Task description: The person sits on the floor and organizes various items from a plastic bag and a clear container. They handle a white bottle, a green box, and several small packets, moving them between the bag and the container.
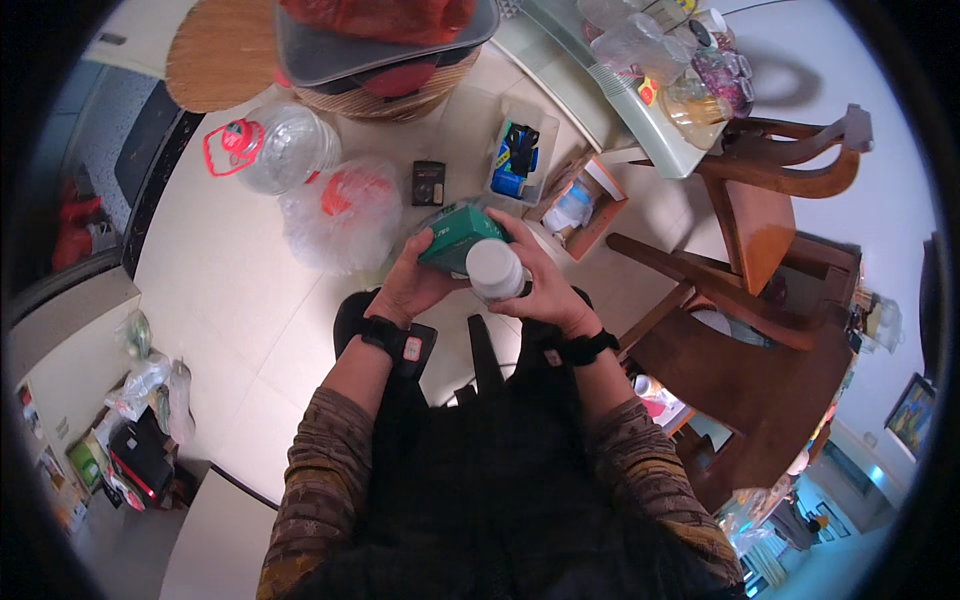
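My left hand (pixel 420 279) grips a green box (pixel 459 232) by its left side. A white bottle with a white cap (pixel 495 268) is in my right hand (pixel 546 279), whose fingers also reach the far right edge of the box. The bottle stands beside the box, its cap facing up towards me. Something of clear plastic shows behind the box, partly hidden. Beyond my hands, on the tiled floor, lie a small black case (pixel 428 183), a clear plastic container (pixel 550 140) with blue and black items, and an open cardboard box (pixel 611 196) holding a bag.
At the far left are a large clear plastic jug (pixel 292 150) and a knotted plastic bag (pixel 352 225). A grey tray (pixel 322 66) rests on a round stool at the top. Wooden chairs (pixel 750 375) stand close on the right, a white cabinet (pixel 217 536) at lower left.
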The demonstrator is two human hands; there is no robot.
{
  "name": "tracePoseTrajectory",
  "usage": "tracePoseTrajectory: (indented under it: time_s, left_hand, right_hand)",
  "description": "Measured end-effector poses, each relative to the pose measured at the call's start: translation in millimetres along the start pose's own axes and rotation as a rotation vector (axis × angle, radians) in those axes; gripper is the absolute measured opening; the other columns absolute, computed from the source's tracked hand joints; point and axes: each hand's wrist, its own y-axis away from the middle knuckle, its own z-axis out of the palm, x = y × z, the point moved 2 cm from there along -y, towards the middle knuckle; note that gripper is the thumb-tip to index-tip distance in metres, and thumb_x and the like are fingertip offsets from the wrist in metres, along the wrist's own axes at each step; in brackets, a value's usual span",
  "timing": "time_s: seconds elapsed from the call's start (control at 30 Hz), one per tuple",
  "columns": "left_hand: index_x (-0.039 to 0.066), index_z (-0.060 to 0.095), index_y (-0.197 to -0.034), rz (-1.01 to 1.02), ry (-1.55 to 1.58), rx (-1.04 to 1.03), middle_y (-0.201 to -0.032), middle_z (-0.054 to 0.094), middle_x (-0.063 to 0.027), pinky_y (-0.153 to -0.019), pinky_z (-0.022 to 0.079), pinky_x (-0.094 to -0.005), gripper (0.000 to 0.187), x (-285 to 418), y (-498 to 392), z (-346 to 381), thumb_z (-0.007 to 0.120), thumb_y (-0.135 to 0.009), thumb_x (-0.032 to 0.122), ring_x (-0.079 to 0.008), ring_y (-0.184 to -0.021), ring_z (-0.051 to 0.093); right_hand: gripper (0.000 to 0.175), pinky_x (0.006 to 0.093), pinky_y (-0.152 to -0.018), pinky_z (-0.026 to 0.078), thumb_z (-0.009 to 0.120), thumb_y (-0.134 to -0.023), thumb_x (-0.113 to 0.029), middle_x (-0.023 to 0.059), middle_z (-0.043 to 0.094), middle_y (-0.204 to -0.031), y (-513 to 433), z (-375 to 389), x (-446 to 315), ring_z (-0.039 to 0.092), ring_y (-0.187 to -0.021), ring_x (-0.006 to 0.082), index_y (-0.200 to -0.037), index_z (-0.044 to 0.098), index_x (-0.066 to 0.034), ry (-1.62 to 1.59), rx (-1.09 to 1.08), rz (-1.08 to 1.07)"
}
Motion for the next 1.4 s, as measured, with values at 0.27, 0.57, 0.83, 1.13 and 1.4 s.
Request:
tracePoseTrajectory:
  time_s: [0.27,0.57,0.83,1.13,1.4]
  left_hand:
    - [0.012,0.044,-0.135,0.136,0.003,0.244,-0.134,0.048,-0.0118,-0.099,0.036,-0.0523,0.065,43,-91,-84,0.058,-0.085,0.051,-0.0301,-0.121,0.047]
    - [0.012,0.037,-0.138,0.392,0.034,0.657,-0.139,0.043,-0.0121,-0.099,0.035,-0.0532,0.065,48,-116,-141,0.052,-0.089,0.052,-0.0305,-0.125,0.042]
    - [0.015,0.035,-0.14,0.418,-0.088,0.682,-0.144,0.036,-0.0103,-0.104,0.032,-0.0579,0.064,52,-116,-145,0.051,-0.09,0.051,-0.0307,-0.131,0.036]
    - [0.014,0.034,-0.141,0.434,-0.083,0.646,-0.144,0.037,-0.0098,-0.104,0.032,-0.0573,0.067,48,-136,-137,0.056,-0.089,0.05,-0.0312,-0.131,0.036]
    - [0.012,0.03,-0.144,0.413,-0.08,0.677,-0.145,0.035,-0.0114,-0.106,0.03,-0.0596,0.073,38,-136,-133,0.056,-0.088,0.051,-0.0335,-0.132,0.036]
  right_hand:
    - [0.051,0.0386,-0.095,0.047,0.065,-0.084,-0.028,0.0093,0.058,-0.111,-42,-48,147,0.059,-0.1,0.0199,-0.123,0.049,-0.0011,-0.914,0.464,0.51]
    - [0.046,0.0363,-0.079,0.052,0.072,-0.076,-0.033,0.0114,0.066,-0.092,-69,-29,316,0.065,-0.084,0.0224,-0.106,0.059,-0.0013,-0.04,0.127,0.978]
    - [0.051,0.0408,-0.082,0.05,0.075,-0.066,-0.033,0.0177,0.065,-0.1,-87,14,391,0.063,-0.095,0.0333,-0.104,0.06,-0.003,0.404,-0.043,0.903]
    - [0.045,0.0427,-0.086,0.048,0.069,-0.072,-0.022,0.0161,0.058,-0.111,-94,65,415,0.056,-0.106,0.0335,-0.114,0.058,-0.0073,0.872,-0.189,0.609]
    - [0.021,0.0443,-0.07,0.051,0.059,-0.085,-0.015,0.0201,0.064,-0.085,-102,-82,374,0.064,-0.078,0.0356,-0.104,0.061,-0.0066,0.48,0.186,0.226]
